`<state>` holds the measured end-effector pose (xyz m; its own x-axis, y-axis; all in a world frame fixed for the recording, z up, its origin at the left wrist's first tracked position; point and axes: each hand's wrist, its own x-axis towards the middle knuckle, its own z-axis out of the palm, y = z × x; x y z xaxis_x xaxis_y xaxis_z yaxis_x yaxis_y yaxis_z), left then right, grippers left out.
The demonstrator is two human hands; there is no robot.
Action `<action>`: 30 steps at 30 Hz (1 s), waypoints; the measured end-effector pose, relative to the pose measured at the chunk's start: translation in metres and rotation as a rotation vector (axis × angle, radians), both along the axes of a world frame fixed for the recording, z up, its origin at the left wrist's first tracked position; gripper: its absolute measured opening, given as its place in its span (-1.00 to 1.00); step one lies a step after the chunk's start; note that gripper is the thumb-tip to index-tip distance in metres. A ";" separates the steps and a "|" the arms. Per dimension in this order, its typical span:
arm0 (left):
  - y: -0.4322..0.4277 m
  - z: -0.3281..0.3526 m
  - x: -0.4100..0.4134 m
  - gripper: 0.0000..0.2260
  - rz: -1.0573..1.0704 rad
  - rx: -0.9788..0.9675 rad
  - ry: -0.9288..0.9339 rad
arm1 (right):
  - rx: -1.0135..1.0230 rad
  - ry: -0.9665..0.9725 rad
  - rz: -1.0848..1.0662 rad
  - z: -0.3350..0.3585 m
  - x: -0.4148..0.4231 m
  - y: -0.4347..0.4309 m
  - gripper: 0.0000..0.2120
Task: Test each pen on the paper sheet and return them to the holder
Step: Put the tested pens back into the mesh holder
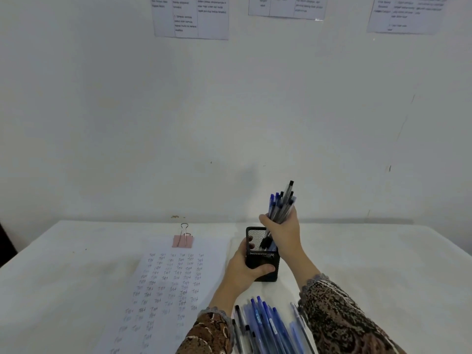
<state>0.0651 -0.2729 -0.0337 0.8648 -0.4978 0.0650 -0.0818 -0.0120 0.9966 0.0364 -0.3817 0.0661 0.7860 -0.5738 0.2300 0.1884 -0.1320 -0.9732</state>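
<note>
The left hand [241, 272] is wrapped round a black mesh pen holder [263, 258], thumb across its near face and fingers behind the far side, where they show faintly through the mesh. The holder stands on the white table [383, 264].

Directly above and just right of it, the right hand [284, 235] is clenched on a bundle of pens [281, 205]. These are blue and black capped stick pens held upright with a slight lean to the right. Their upper ends fan out above the fist, and their lower ends reach down into the holder's open top. The two hands are close together, the right stacked over the left with the holder between them.

Nearer the person, in the gap between the two forearms, a loose pile of pens [268, 325], mostly blue with a few black, lies flat on the table, pointing roughly away from the body.

To the left of the left hand lies the paper sheet [166, 284], covered in rows of small handwritten test marks. A pink binder clip [183, 240] with silver handles is clamped on its far edge.

Both wrists wear brown patterned sleeves [339, 320] with lace cuffs.

Beyond the hands rises a plain white wall, with printed notices [190, 16] stuck high on it, their text too blurred to read.
</note>
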 end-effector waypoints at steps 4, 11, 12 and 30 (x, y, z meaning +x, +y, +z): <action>0.000 -0.001 0.001 -0.29 -0.002 0.014 -0.008 | -0.012 0.014 0.031 -0.004 0.002 -0.001 -0.67; 0.000 -0.001 0.001 -0.35 0.002 0.031 -0.045 | 0.004 0.018 0.088 -0.006 0.006 -0.005 -0.61; 0.000 0.000 0.000 -0.34 0.003 0.035 -0.056 | 0.008 0.008 0.082 -0.007 0.007 -0.005 -0.61; 0.002 0.003 0.000 -0.22 -0.006 0.064 -0.070 | -0.555 0.222 0.058 0.000 0.005 0.008 -0.52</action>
<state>0.0648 -0.2706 -0.0309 0.8566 -0.5077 0.0927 -0.1513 -0.0754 0.9856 0.0411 -0.3739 0.0662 0.8760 -0.3698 0.3097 0.0105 -0.6272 -0.7788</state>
